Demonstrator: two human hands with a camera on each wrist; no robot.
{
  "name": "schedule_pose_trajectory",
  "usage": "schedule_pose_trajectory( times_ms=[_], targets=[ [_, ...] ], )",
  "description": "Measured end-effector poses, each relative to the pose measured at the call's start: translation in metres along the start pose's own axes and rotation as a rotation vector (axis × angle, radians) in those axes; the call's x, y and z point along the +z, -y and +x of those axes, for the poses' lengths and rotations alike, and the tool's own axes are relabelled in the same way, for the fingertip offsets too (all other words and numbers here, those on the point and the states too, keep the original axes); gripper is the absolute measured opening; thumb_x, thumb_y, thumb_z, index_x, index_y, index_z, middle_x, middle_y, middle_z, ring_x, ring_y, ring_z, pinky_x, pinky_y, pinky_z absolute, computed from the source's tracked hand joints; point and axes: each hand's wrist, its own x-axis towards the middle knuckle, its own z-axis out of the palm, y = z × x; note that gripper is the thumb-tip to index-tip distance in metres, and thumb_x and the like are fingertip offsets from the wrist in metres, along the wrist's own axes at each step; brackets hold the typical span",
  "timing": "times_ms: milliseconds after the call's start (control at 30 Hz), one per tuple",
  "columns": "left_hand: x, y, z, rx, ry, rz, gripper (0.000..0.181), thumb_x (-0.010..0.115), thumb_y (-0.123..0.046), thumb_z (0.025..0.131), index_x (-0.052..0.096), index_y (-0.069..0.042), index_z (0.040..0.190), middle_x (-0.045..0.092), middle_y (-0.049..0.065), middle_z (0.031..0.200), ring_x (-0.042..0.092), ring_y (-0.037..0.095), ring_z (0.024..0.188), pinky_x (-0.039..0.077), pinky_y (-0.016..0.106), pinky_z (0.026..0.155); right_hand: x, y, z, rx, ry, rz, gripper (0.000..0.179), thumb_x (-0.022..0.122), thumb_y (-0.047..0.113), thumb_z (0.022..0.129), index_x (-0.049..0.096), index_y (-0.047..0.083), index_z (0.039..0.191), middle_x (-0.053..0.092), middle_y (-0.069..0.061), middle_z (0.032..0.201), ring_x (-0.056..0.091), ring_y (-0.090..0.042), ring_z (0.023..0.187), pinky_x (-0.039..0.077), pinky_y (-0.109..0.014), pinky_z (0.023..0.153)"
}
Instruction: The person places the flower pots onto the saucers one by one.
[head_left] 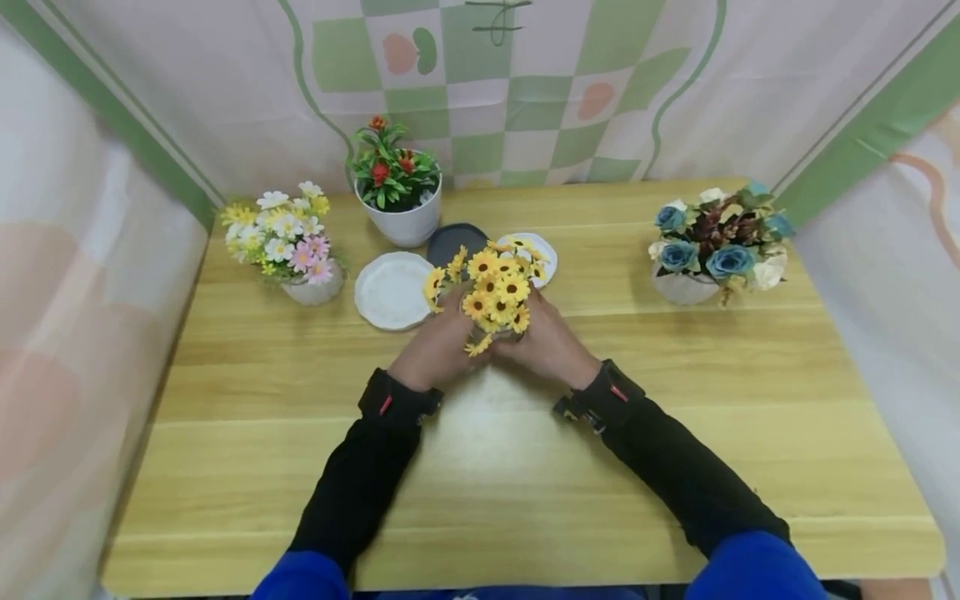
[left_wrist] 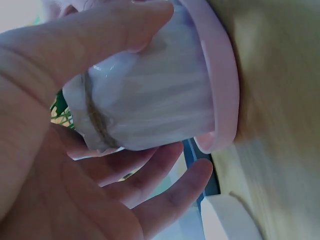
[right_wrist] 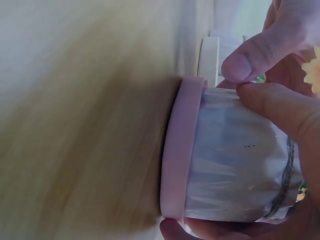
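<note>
A potted plant with yellow flowers [head_left: 495, 292] stands at the middle of the table between both hands. Its pale, ribbed pot [left_wrist: 160, 100] has a dark cord round the upper part and sits in a pink saucer [right_wrist: 179, 155]. My left hand [head_left: 442, 342] holds one side, thumb on the near wall and fingers round the far side. From the other side my right hand [head_left: 547, 342] grips the same pot, its thumb lying along the wall. In the head view, the flowers hide most of the pot and the fingertips.
A white saucer [head_left: 392, 292], a dark saucer [head_left: 456, 240] and another white saucer [head_left: 547, 258] lie around the flowers. Behind stands a red-flowered pot [head_left: 405, 221]. Daisies in a pot [head_left: 315, 290] are at left, blue roses in a pot [head_left: 684, 287] at right.
</note>
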Motion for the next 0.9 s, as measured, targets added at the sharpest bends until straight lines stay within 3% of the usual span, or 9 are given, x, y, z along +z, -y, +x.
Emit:
schedule_pose_trajectory(
  times_ms=[267, 367, 533, 600, 667, 767, 833, 900],
  targets=[
    [0.011, -0.005, 0.001, 0.088, -0.029, 0.009, 0.075, 0.082, -0.013, 0.091, 0.049, -0.013, 0.158, 0.029, 0.031, 0.168, 0.029, 0.044, 0.158, 0.035, 0.052, 0.13, -0.005, -0.005, -0.009, 0.002, -0.014, -0.009, 0.104, 0.093, 0.02, 0.078, 0.034, 0.013, 0.163, 0.04, -0.016, 0.166, 0.045, -0.035, 0.151, 0.037, -0.052, 0.128],
    [0.014, -0.009, 0.002, 0.082, -0.025, 0.018, 0.069, 0.081, -0.013, 0.092, 0.053, -0.013, 0.155, 0.027, 0.033, 0.168, 0.028, 0.045, 0.159, 0.038, 0.051, 0.128, -0.008, -0.007, -0.012, -0.001, -0.016, -0.011, 0.103, 0.093, 0.022, 0.078, 0.036, 0.013, 0.163, 0.041, -0.015, 0.166, 0.044, -0.033, 0.152, 0.036, -0.051, 0.129],
    [0.02, -0.017, 0.004, 0.062, -0.008, 0.04, 0.046, 0.08, -0.012, 0.093, 0.07, -0.01, 0.138, 0.025, 0.031, 0.169, 0.026, 0.043, 0.16, 0.038, 0.05, 0.128, -0.012, -0.008, -0.018, 0.001, -0.018, 0.018, 0.11, 0.094, 0.024, 0.078, 0.029, 0.017, 0.166, 0.037, -0.011, 0.17, 0.04, -0.029, 0.156, 0.033, -0.049, 0.131],
    [0.023, -0.019, 0.005, 0.061, -0.006, 0.046, 0.039, 0.081, -0.01, 0.092, 0.074, -0.008, 0.131, 0.025, 0.031, 0.169, 0.033, 0.044, 0.157, 0.041, 0.049, 0.126, -0.015, -0.008, -0.021, -0.003, -0.02, 0.026, 0.11, 0.095, 0.024, 0.078, 0.029, 0.017, 0.166, 0.037, -0.011, 0.17, 0.039, -0.029, 0.156, 0.032, -0.05, 0.131],
    [0.026, -0.021, 0.006, 0.065, -0.008, 0.053, 0.045, 0.08, -0.007, 0.092, 0.071, -0.01, 0.136, 0.025, 0.03, 0.17, 0.04, 0.044, 0.153, 0.044, 0.048, 0.124, -0.017, -0.009, -0.025, -0.004, -0.026, 0.029, 0.11, 0.095, 0.021, 0.078, 0.029, 0.016, 0.166, 0.037, -0.012, 0.169, 0.04, -0.03, 0.156, 0.032, -0.05, 0.131],
    [0.031, -0.024, 0.007, 0.087, -0.012, 0.077, 0.043, 0.079, -0.001, 0.09, 0.073, -0.009, 0.131, 0.023, 0.031, 0.169, 0.063, 0.041, 0.129, 0.059, 0.043, 0.107, -0.019, -0.01, -0.029, 0.002, -0.038, 0.021, 0.112, 0.095, 0.02, 0.077, 0.028, 0.015, 0.166, 0.038, -0.013, 0.169, 0.04, -0.032, 0.155, 0.033, -0.051, 0.131],
    [0.035, -0.026, 0.008, 0.102, -0.012, 0.096, 0.045, 0.077, 0.002, 0.09, 0.072, -0.01, 0.133, 0.022, 0.031, 0.17, 0.07, 0.036, 0.115, 0.063, 0.039, 0.098, -0.021, -0.011, -0.033, 0.013, -0.049, 0.012, 0.114, 0.096, 0.021, 0.076, 0.027, 0.015, 0.167, 0.037, -0.014, 0.169, 0.04, -0.033, 0.155, 0.032, -0.052, 0.131],
    [0.038, -0.028, 0.011, 0.128, -0.014, 0.12, 0.029, 0.078, 0.003, 0.089, 0.078, -0.007, 0.116, 0.022, 0.032, 0.169, 0.073, 0.032, 0.103, 0.064, 0.036, 0.088, -0.023, -0.013, -0.037, 0.024, -0.06, -0.003, 0.114, 0.096, 0.022, 0.076, 0.027, 0.015, 0.167, 0.037, -0.014, 0.169, 0.04, -0.033, 0.155, 0.032, -0.052, 0.131]
  ],
)
